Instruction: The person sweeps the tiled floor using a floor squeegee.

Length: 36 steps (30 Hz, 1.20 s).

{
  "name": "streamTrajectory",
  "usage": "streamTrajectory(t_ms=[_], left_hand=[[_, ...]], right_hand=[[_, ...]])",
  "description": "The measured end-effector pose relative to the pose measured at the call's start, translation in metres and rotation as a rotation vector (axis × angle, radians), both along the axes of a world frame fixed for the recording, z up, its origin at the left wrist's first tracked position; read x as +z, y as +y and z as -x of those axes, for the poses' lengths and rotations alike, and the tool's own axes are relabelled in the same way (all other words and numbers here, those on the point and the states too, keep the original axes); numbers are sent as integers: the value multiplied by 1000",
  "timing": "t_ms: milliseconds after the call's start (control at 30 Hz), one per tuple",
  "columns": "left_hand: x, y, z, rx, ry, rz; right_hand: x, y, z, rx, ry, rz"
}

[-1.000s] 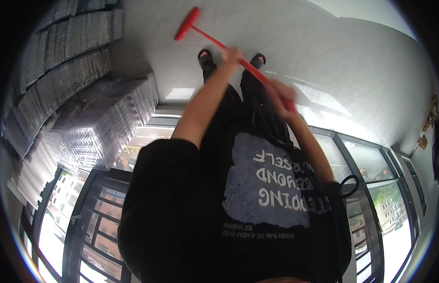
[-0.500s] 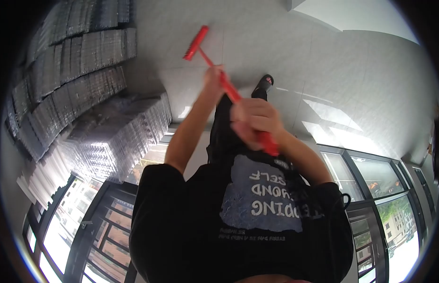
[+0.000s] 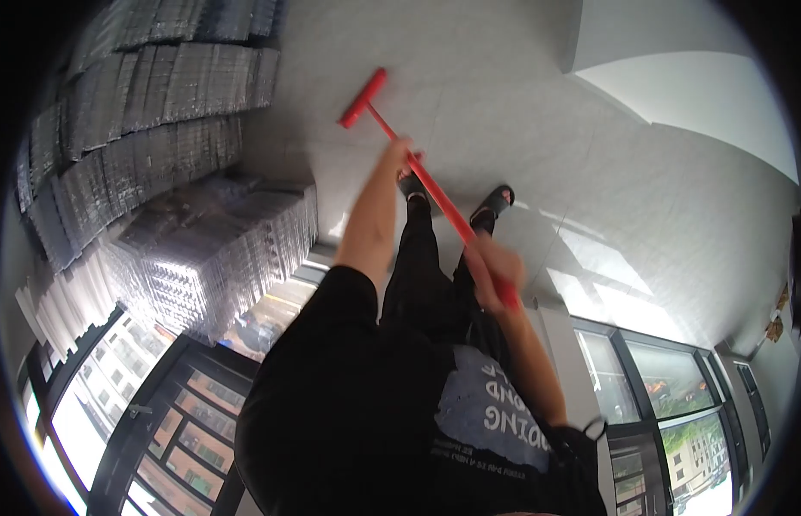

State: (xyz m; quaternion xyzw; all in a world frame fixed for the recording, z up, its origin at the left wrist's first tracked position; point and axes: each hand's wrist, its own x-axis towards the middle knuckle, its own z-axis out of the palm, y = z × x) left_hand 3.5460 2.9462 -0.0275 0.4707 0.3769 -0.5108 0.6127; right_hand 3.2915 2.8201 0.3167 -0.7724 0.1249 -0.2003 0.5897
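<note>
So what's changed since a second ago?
The red broom, left hand and right hand now sit lower in the picture, though the view shifted too. The left hand appears nearer the broom's head. Unchanged: both hands grip the broom; nothing was let go.

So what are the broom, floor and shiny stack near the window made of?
Broom: plastic or painted metal, perhaps; it's smooth and evenly red.
Floor: maybe tile; dull grey with faint straight lines.
Stack: probably clear plastic outside, because bright glints cover it; the inside is unclear.
</note>
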Motion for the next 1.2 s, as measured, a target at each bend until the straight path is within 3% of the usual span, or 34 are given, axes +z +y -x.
streamTrajectory(t_ms=[33, 100, 167, 233, 333, 400, 467, 500, 567, 667, 733, 767, 833, 867, 900, 933, 1000, 1033, 1067, 1200], left_hand=[[-48, -5, 37, -285, -200, 153], [20, -56, 123, -350, -469, -452], [45, -79, 148, -337, -393, -519], [96, -104, 157, -383, -197, -724], [81, -143, 121, -501, -347, -575], [49, -172, 78, -661, -594, -504], [65, -198, 30, -826, -719, -467], [56, -210, 20, -864, -962, -652], [77, -222, -17, -1096, -996, -571], [90, -220, -39, -1213, -961, -559], [71, -202, -18, -989, -809, -337], [53, -194, 3, -1172, -946, -280], [53, -173, 64, -1288, -1029, -64], [27, -171, 101, -1303, -949, -240], [49, -168, 141, -1181, -809, -283], [31, -155, 182, -971, -684, -219], [130, -151, 230, -709, -542, -313], [153, -151, 237, -555, -504, -301], [155, -150, 228, -552, -517, -297], [160, -145, 178, -521, -607, -232]], right_hand=[[4, 2, 33, -66, 48, 99], [22, 6, 82, -161, 148, -48], [15, 18, 119, -267, -86, -177], [16, 22, 140, -250, -83, -145], [5, 10, 120, -281, -149, -97], [-16, -4, 78, -324, -255, -39], [-46, -13, 32, -338, -323, 48], [-54, -14, 7, -413, -224, -13], [-69, -24, -41, -526, -355, -21], [-44, -38, -60, -410, -400, 17], [-20, -46, -45, -167, -265, 43], [-15, -43, -27, -161, -249, 48], [3, -38, 26, -139, -96, 46], [13, -34, 54, -173, -81, 31], [24, -29, 81, -204, -68, 13], [37, -24, 108, -226, -45, -33], [68, -19, 144, -248, -32, -81], [85, -21, 154, -105, 25, -128], [96, -25, 157, 38, 85, -174], [102, -37, 153, 115, 286, -328]])
